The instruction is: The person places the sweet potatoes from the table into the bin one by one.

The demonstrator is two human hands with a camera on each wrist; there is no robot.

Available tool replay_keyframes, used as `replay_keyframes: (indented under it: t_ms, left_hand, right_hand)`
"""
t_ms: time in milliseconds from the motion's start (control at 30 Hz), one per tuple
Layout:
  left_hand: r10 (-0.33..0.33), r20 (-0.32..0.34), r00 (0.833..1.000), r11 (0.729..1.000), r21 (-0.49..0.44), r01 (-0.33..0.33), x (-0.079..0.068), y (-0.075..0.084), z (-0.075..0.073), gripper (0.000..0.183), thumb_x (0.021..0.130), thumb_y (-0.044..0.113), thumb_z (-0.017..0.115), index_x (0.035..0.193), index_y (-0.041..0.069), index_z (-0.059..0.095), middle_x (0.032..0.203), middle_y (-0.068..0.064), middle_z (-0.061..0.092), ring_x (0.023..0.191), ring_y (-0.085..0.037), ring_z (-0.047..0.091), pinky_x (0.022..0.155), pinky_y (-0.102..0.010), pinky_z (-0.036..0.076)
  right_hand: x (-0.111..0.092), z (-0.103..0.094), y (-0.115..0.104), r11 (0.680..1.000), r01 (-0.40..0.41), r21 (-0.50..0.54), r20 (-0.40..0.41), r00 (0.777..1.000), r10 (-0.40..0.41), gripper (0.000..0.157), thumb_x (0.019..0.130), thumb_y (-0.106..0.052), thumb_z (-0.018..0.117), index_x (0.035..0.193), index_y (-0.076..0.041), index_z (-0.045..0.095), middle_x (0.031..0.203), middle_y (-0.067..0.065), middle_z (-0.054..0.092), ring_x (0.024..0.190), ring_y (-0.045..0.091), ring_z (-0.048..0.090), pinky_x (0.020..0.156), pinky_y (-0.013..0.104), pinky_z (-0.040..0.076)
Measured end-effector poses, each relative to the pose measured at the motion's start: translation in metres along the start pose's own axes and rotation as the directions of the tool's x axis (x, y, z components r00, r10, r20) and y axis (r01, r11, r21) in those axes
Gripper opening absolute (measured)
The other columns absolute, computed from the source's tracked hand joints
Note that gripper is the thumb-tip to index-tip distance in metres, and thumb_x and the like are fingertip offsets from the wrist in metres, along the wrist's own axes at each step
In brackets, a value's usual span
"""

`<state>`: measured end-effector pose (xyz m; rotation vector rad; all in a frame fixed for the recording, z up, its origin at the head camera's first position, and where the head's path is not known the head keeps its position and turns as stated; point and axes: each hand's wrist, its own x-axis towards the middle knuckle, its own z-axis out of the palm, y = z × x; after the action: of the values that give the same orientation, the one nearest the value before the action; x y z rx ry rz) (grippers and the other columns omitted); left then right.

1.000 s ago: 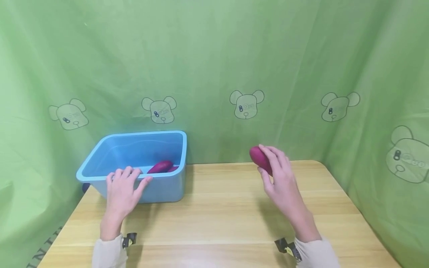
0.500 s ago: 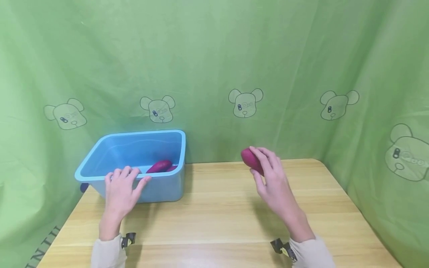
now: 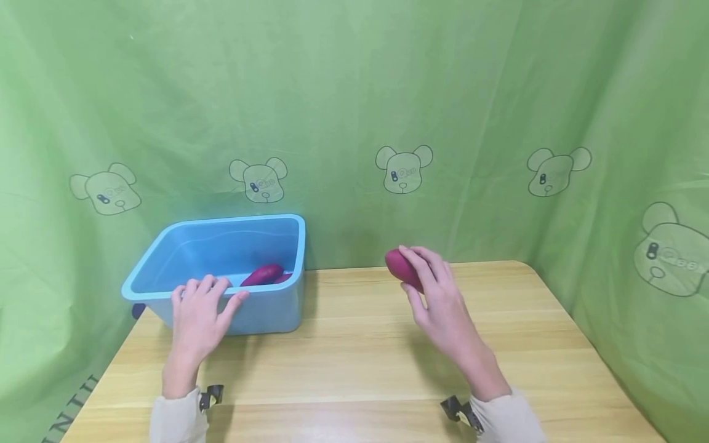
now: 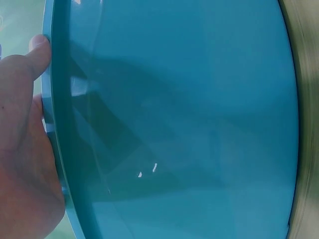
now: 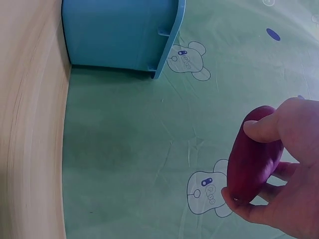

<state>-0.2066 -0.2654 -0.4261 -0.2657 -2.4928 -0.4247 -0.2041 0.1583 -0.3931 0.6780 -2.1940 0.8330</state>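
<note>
A blue plastic bin [image 3: 275,311] stands on the left of the table. My left hand [image 3: 198,321] grips its near rim, fingers hooked over the edge; the left wrist view shows the thumb [image 4: 40,50] at the rim, above the bin's outer wall [image 4: 199,124]. My right hand [image 3: 443,311] holds a purple sweet potato [image 3: 401,268] above the table, right of the bin. In the right wrist view the thumb lies on one side of the sweet potato [image 5: 254,159] and the fingers on the other. Another purple sweet potato [image 3: 263,275] lies inside the bin, with part of one more [image 3: 284,278] beside it.
The wooden table [image 3: 354,369] has a rounded far right corner. A green curtain [image 3: 343,92] printed with bear heads hangs behind it and along both sides. Black wrist mounts [image 3: 210,397] show at the cuffs.
My right hand has moved left with the sweet potato, toward the bin, and slightly lower. The left hand stays on the rim. The head view has shifted slightly.
</note>
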Motion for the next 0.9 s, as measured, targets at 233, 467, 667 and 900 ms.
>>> replay_keyframes:
  t_ms: [233, 467, 667, 900]
  left_hand:
    - [0.006, -0.003, 1.000, 1.000, 0.000, -0.006, -0.001, 0.001, -0.001, 0.041, 0.099, 0.051, 0.062, 0.103, 0.010, 0.066, 0.107, -0.014, 0.065, 0.102, -0.039, 0.050, 0.096, -0.061, 0.029]
    - [0.007, -0.005, 1.000, 1.000, -0.007, -0.007, 0.000, 0.002, -0.002, 0.041, 0.099, 0.050, 0.062, 0.104, 0.010, 0.067, 0.108, -0.014, 0.065, 0.102, -0.039, 0.051, 0.096, -0.062, 0.029]
    - [0.004, -0.003, 1.000, 1.000, 0.001, -0.004, 0.000, 0.001, -0.002, 0.042, 0.099, 0.050, 0.062, 0.107, 0.009, 0.067, 0.110, -0.014, 0.065, 0.103, -0.039, 0.051, 0.096, -0.062, 0.029]
    - [0.009, -0.008, 1.000, 1.000, 0.008, -0.009, 0.000, 0.002, -0.002, 0.042, 0.099, 0.050, 0.063, 0.107, 0.008, 0.067, 0.110, -0.015, 0.065, 0.102, -0.039, 0.051, 0.095, -0.061, 0.029]
  right_hand:
    - [0.001, 0.003, -0.005, 1.000, 0.005, 0.003, 0.017, 1.000, -0.005, 0.073, 0.087, 0.007, 0.075, 0.152, -0.015, 0.049, 0.145, 0.017, 0.051, 0.130, 0.035, 0.051, 0.101, 0.055, 0.049]
    - [0.001, 0.006, -0.009, 1.000, 0.010, 0.009, 0.032, 0.999, -0.010, 0.073, 0.088, 0.006, 0.075, 0.152, -0.016, 0.049, 0.146, 0.013, 0.050, 0.129, 0.034, 0.052, 0.099, 0.055, 0.050]
    - [0.001, 0.009, -0.012, 1.000, 0.011, 0.015, 0.052, 0.999, -0.012, 0.074, 0.089, 0.004, 0.075, 0.153, -0.019, 0.047, 0.146, 0.013, 0.050, 0.130, 0.035, 0.051, 0.099, 0.054, 0.051]
    - [0.003, 0.011, -0.015, 1.000, 0.018, 0.015, 0.070, 0.997, -0.019, 0.073, 0.090, 0.001, 0.075, 0.154, -0.020, 0.047, 0.147, 0.014, 0.050, 0.130, 0.034, 0.051, 0.100, 0.052, 0.051]
